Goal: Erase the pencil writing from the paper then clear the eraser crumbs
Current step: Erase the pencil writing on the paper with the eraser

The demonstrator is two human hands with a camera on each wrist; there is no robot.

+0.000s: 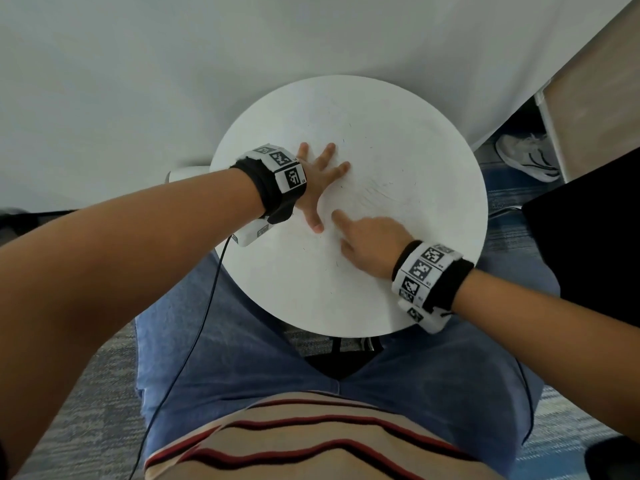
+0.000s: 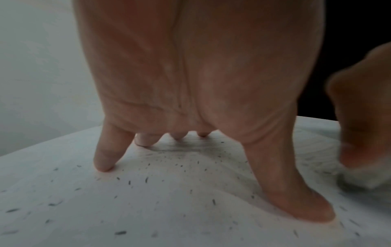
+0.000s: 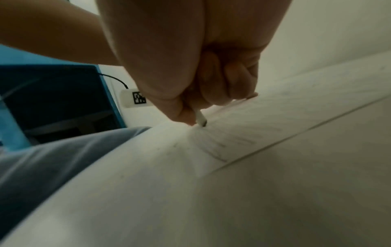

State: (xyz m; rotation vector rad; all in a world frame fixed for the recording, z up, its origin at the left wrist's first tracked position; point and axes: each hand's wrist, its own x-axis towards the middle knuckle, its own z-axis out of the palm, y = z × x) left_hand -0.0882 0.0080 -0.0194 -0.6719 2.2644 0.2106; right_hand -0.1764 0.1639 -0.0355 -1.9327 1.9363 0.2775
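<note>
A white eraser (image 3: 201, 119), pinched in the curled right hand (image 1: 369, 245), meets the paper (image 3: 243, 133) just beside the left hand (image 1: 320, 183), whose spread fingers (image 2: 105, 155) press among grey crumbs (image 2: 146, 179).

Soft, even daylight washes the head view, where the white tabletop (image 1: 398, 140) glares pale and wide-angle distortion bows the forearms at the edges; both wrist views are dim and grainy, the right hand (image 2: 359, 108) smeared by blur in the left wrist view, near surfaces out of focus
</note>
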